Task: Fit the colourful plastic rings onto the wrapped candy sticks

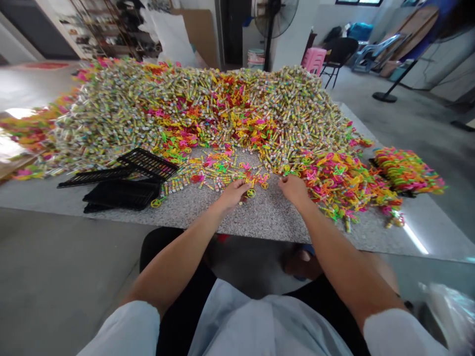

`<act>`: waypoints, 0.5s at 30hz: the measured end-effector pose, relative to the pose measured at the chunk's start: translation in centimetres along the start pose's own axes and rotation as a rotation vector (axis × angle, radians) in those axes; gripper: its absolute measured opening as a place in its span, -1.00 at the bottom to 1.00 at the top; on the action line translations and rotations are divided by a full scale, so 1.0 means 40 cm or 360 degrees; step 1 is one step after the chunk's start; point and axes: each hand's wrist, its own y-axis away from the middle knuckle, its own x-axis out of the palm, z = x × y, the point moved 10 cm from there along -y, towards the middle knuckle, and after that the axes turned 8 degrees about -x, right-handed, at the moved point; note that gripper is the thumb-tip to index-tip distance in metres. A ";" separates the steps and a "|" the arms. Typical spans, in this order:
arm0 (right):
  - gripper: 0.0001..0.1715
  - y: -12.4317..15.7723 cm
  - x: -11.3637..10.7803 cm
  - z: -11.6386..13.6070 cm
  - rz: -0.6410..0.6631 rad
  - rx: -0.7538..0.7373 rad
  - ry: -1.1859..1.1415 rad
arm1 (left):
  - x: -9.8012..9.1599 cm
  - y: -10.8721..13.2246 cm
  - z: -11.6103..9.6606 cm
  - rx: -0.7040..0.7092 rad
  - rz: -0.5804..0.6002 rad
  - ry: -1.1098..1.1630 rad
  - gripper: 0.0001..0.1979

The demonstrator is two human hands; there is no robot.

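My left hand [234,194] is closed above the near part of the speckled tabletop [200,210], thumb and forefinger pinched. The pale end of a small tube [241,202] pokes out beneath its fingers. Just past the fingertips is a yellow-green plastic wheel-shaped piece [251,193]. To the right, my right hand [294,190] has its fingers drawn together, and whatever is in them is hidden. It is close to a bright green plastic piece [292,170] at the edge of a heap of pink, orange and yellow plastic pieces [334,180].
A wide mound of small printed tubes [122,104] covers the back of the table. Black slotted trays [122,194] are stacked at the left. A filled tray of colourful pieces [408,170] stands at the right edge. Beyond are a fan [274,17] and pink stools [314,60].
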 end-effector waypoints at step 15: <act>-0.75 0.205 0.121 0.134 0.0068 0.0027 -0.1858 | 0.036 0.024 -0.019 0.0249 -0.0038 -0.0079 -0.67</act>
